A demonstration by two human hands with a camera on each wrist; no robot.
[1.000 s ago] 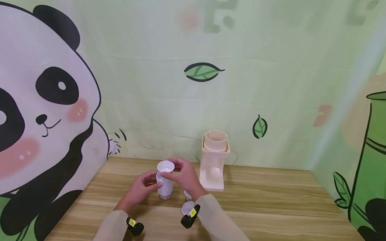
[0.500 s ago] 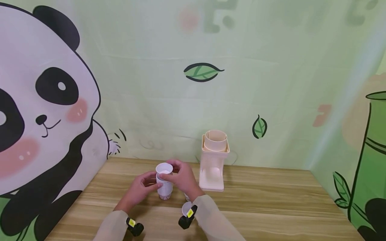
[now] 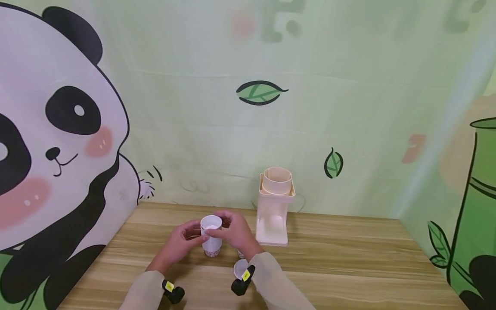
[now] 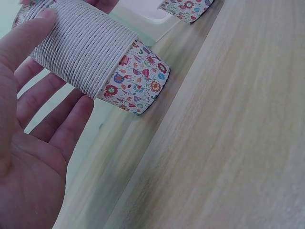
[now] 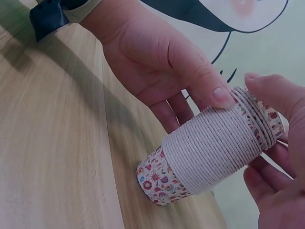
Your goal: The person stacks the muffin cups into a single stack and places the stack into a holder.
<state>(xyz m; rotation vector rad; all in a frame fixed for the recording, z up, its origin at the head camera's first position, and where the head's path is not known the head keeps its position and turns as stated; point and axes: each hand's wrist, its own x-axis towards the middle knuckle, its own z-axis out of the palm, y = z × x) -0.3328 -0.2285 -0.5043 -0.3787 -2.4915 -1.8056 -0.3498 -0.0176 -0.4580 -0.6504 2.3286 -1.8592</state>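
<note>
Between both hands stands a tall stack of nested white paper cups (image 3: 211, 245), its many rims packed close and a red-and-blue floral print showing on the lowest cup. My left hand (image 3: 179, 242) grips the stack from the left, thumb in front and fingers behind, as the left wrist view shows. At the top, my right hand (image 3: 237, 232) holds the upper cups (image 5: 271, 121) between thumb and fingers. Their floral print shows above the rims in the right wrist view. Next to the right wrist are a white cup (image 3: 240, 268) and another floral cup (image 4: 188, 8), both partly hidden.
A pale pink cup dispenser (image 3: 272, 217) stands on the wooden table (image 3: 348, 258) to the right of the hands, a round tube (image 3: 277, 183) in its top. Behind the table hangs a green cloth backdrop (image 3: 186, 129) with a panda print.
My right hand has lowered the upper cup into the stack, so its rim sits lower and the gap beneath it has closed. The left hand stays in place around the stack.
</note>
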